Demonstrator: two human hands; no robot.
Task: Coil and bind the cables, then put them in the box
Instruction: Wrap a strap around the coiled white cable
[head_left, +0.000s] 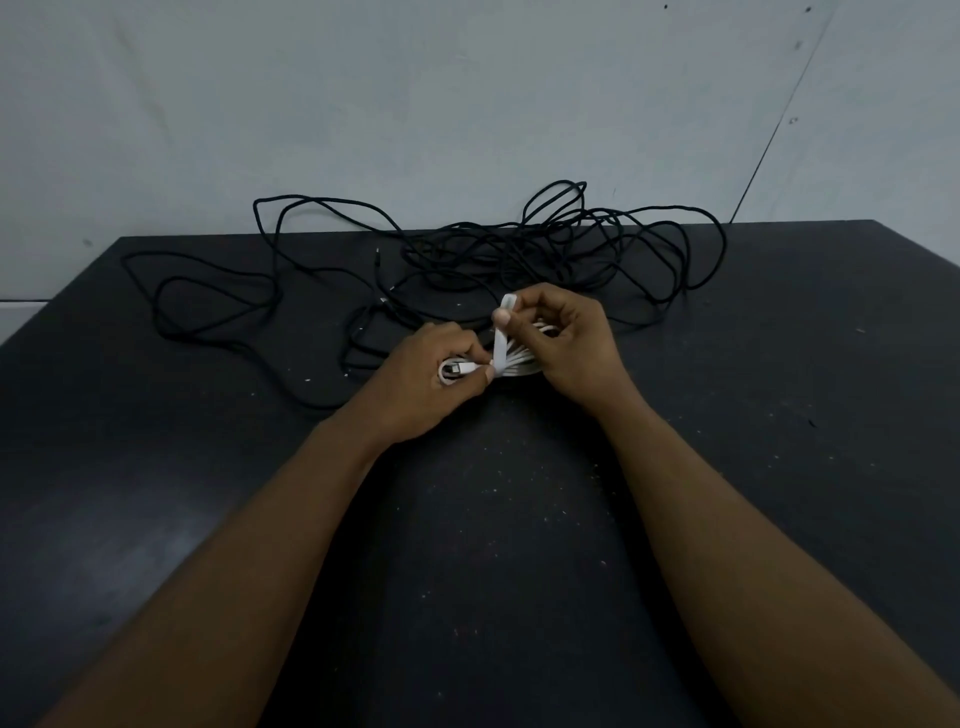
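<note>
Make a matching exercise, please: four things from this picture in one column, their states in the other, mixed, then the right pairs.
1. black cable
2. white cable
3. white strap
4. table

a. pinched by the right hand, standing up
b. dark, with pale specks
c. coiled, held by the left hand
d. loose and tangled, far side of the table

Pairs: 1-d, 2-c, 3-a, 4-b

A dark, matte table (779, 415) is stretching across the lower view, its far edge lying close by the wall; pale specks and scuffs are dotting its top, gathering thickest near the middle; a plain grey-blue wall (363, 104) is rising behind it, carrying a few small dark marks; a thin dark seam (782, 111) is running slantwise down the wall's right side; dim, even light is falling, leaving a faint sheen on the table's near left.
</note>
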